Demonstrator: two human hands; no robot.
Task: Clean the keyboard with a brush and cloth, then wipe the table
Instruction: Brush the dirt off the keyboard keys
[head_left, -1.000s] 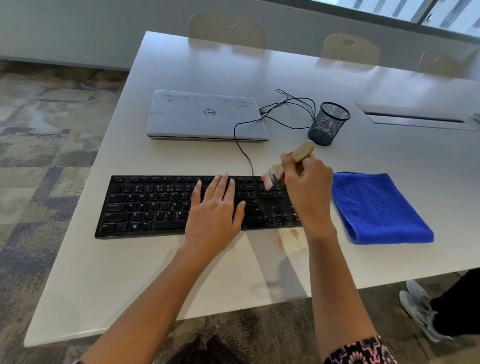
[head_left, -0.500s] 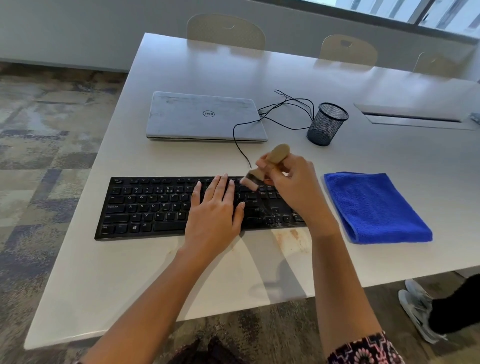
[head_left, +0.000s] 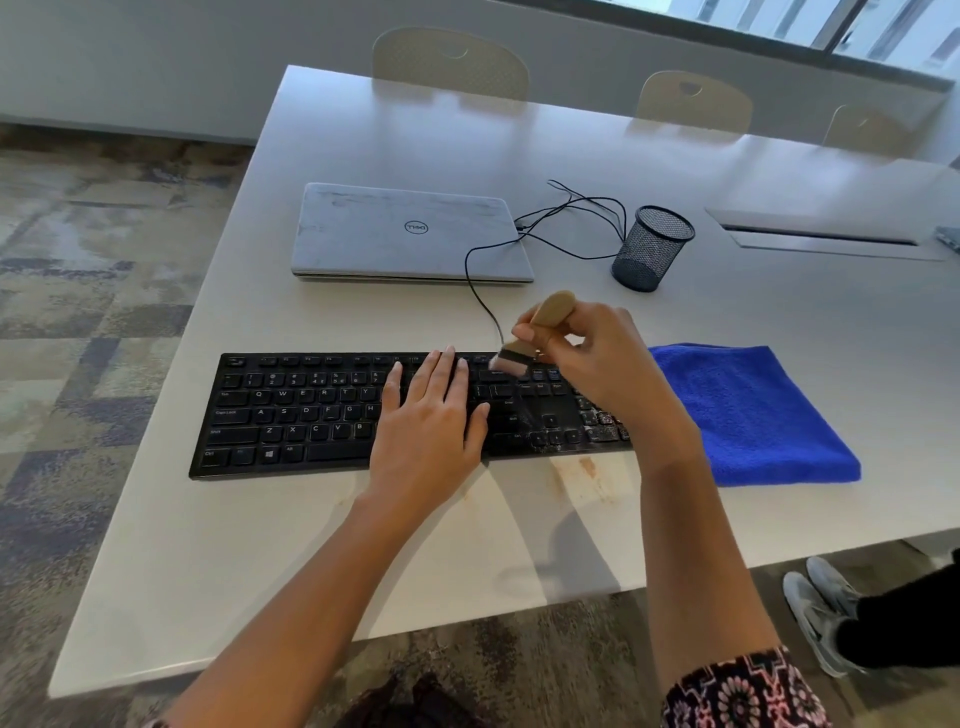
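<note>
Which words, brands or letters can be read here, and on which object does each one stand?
"DELL": logo on the closed laptop lid, seen upside down.
"Q W E R T Y", "A S D F G H", "Z X C V B": keys of the black keyboard.
"Caps Lock", "Ctrl": keys at its left edge.
Other key legends: too small or blurred to read.
No text visible on brush, blue cloth, mesh cup.

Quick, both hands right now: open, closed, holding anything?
Left hand: open, fingers flat on the black wired keyboard.
Right hand: closed around the small wooden-handled brush, bristles on the keyboard's top rows.
</note>
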